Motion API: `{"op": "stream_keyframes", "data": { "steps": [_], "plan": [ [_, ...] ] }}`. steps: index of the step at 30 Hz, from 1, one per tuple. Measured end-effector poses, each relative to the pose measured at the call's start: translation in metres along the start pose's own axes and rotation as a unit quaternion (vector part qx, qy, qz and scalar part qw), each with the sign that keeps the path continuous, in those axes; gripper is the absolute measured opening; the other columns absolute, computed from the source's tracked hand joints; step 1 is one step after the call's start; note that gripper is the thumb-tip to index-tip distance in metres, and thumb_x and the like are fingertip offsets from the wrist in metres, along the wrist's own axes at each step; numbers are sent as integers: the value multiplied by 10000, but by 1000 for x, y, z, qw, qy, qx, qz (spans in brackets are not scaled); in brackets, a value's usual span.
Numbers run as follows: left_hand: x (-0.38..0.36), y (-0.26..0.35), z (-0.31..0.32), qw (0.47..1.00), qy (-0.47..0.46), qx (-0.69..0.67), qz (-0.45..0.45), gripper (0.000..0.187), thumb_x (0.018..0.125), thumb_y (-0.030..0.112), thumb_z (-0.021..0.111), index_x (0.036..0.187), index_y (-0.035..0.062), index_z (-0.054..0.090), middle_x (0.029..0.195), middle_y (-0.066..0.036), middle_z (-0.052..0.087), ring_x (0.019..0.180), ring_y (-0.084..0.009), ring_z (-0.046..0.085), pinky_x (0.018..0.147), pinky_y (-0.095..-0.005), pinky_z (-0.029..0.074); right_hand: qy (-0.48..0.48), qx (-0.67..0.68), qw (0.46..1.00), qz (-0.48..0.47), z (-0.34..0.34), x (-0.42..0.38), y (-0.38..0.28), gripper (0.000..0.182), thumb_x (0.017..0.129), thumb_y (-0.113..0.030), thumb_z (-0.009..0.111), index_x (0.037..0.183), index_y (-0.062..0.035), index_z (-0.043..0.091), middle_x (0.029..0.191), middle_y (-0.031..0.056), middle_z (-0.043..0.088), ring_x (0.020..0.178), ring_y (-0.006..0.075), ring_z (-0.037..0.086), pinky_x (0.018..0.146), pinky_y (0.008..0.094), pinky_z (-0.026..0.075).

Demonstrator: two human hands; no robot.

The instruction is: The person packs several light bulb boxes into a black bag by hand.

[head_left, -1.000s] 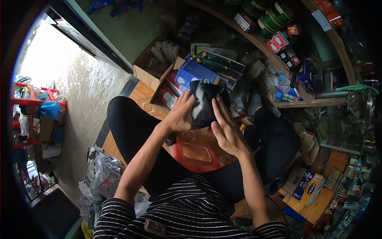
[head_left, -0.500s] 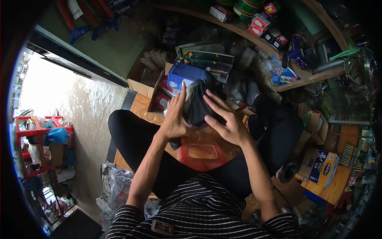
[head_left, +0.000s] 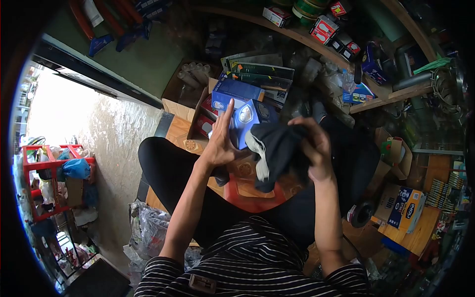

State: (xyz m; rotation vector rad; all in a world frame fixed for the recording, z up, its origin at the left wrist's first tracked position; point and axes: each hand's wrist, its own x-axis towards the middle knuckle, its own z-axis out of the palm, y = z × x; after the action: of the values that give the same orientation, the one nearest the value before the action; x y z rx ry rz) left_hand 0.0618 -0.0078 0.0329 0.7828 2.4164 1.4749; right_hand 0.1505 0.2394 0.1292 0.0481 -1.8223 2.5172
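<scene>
In the head view, the dark cloth (head_left: 277,153) had been pulled off the small blue box (head_left: 248,121) since half a second earlier, when both hands had been pressed over it with the box hidden beneath. The cloth was now bunched in the right hand (head_left: 314,148), which was clenched around its upper edge, so that the fabric hung down with a pale strip showing on its near side. The blue box was uncovered and was held up by the left hand (head_left: 220,143), the palm laid flat against its side and the fingers stretched upward rather than curled. One cloth and one held box were counted, and two hands, both the wearer's own. Just beyond the left hand, a cardboard carton (head_left: 185,111) stood open, with a second, larger blue box (head_left: 237,91) resting on its contents and flat dark packs (head_left: 262,72) stacked behind that. A bundle of grey tubes (head_left: 193,74) lay farther off, past the carton. Below both hands a red stool (head_left: 252,190) was seen between the legs, partly hidden by the hanging cloth. To the right of the right hand, a wooden shelf (head_left: 386,99) loaded with small red and blue boxes curved away, and a brown carton with blue print (head_left: 403,210) lay low near the right elbow.
</scene>
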Motion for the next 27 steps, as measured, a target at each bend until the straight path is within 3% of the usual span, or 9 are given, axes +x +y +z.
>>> {"op": "stream_keyframes", "data": {
  "steps": [3, 5, 9, 11, 16, 19, 20, 23, 27],
  "plan": [
    [-4, -6, 5, 998, -8, -21, 59, 1479, 484, 227, 965, 1675, 92, 99, 1498, -248, 406, 1408, -456, 397, 1186, -498, 332, 107, -147, 983, -12, 6, 13, 13, 473, 922, 155, 515, 1356, -16, 594, 1256, 101, 635, 1152, 164, 632, 1006, 286, 481],
    [-8, 8, 10, 997, -1, -25, 77, 1442, 437, 200, 943, 1663, 96, 190, 1508, -232, 400, 1423, -451, 382, 1192, -512, 324, 115, -396, 907, -79, -5, 12, 31, 621, 820, 159, 565, 1396, -73, 590, 1293, 144, 575, 1260, 294, 588, 1083, 381, 455],
    [-11, 19, 15, 995, -21, -20, 98, 1367, 427, 209, 927, 1639, 123, 299, 1506, -218, 411, 1429, -448, 378, 1186, -526, 326, 175, -468, 854, -147, 11, 9, 26, 614, 737, 165, 571, 1302, -71, 619, 1329, 168, 519, 1231, 350, 571, 1044, 424, 460],
    [-11, 19, 15, 996, -18, -14, 89, 1359, 426, 221, 927, 1635, 130, 312, 1499, -219, 416, 1425, -452, 380, 1184, -524, 327, 206, -499, 831, -134, 8, 6, 25, 567, 736, 164, 584, 1255, -60, 624, 1337, 176, 509, 1218, 352, 575, 989, 428, 483],
    [-5, 22, 6, 998, 17, 4, 53, 1270, 459, 201, 885, 1613, 132, 360, 1467, -212, 449, 1350, -427, 438, 1142, -503, 347, 77, -457, 884, -63, 0, 2, 16, 147, 958, -105, 621, 1036, 10, 669, 926, 170, 670, 934, 334, 667, 805, 429, 520],
    [-5, 17, 0, 998, 44, 12, 46, 1255, 464, 194, 882, 1609, 133, 371, 1443, -189, 478, 1309, -407, 467, 1097, -489, 365, 11, -443, 896, -13, 15, -3, 0, 276, 984, -258, 696, 1021, 14, 670, 1080, 214, 653, 953, 365, 651, 790, 427, 517],
    [-5, 16, -5, 998, 38, 24, 51, 1224, 495, 221, 914, 1598, 127, 391, 1424, -174, 497, 1286, -394, 483, 1067, -485, 373, -7, -447, 893, 53, 20, -4, -2, 274, 983, -244, 702, 1071, 10, 654, 1132, 232, 636, 972, 409, 636, 816, 453, 515],
    [-10, 17, -7, 998, -18, 42, 49, 1323, 471, 244, 984, 1615, 98, 336, 1513, -228, 432, 1400, -431, 431, 1180, -507, 343, 17, -480, 875, -68, 6, 5, 25, 266, 974, -185, 703, 1143, 4, 622, 1119, 228, 643, 1010, 441, 634, 833, 486, 510],
    [-19, 33, 7, 997, -15, -27, 71, 1179, 544, 358, 978, 1571, 129, 446, 1437, -222, 472, 1355, -427, 446, 1128, -537, 354, 94, -478, 871, -60, -2, 9, 23, 258, 953, -64, 658, 1190, -5, 576, 1104, 219, 651, 1051, 453, 642, 864, 497, 504]
  ]
}}
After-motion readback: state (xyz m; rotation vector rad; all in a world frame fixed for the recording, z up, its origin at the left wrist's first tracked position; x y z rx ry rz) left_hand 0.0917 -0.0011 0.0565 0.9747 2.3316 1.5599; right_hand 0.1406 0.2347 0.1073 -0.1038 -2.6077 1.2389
